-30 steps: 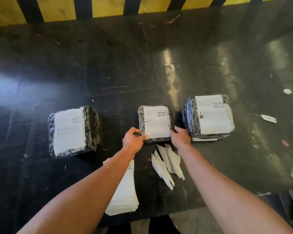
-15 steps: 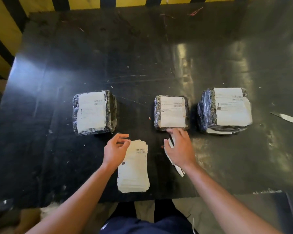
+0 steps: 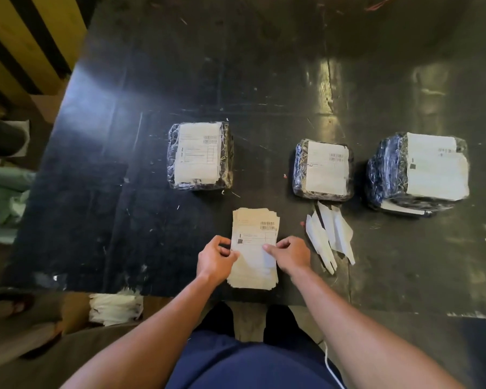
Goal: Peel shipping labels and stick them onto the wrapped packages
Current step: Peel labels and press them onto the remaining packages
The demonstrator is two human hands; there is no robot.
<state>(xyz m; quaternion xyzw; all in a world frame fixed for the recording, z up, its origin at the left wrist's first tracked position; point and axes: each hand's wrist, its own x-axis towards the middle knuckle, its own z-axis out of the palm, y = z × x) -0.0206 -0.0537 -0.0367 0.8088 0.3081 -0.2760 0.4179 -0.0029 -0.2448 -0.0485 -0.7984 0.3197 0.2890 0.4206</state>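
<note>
Barcodes on the label stack (image 3: pixel 254 248) and package labels (image 3: pixel 198 153), print too blurred to read

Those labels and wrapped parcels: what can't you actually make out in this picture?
- Print on the label stack: head view, too small and blurry to read.
- Lower labels in that stack: covered by the top sheet, so no count.
- Package contents, e.g. the middle package: hidden by dark wrap.
- Whether the left hand and right hand have lifted a label: their fingers cover its edges.
</note>
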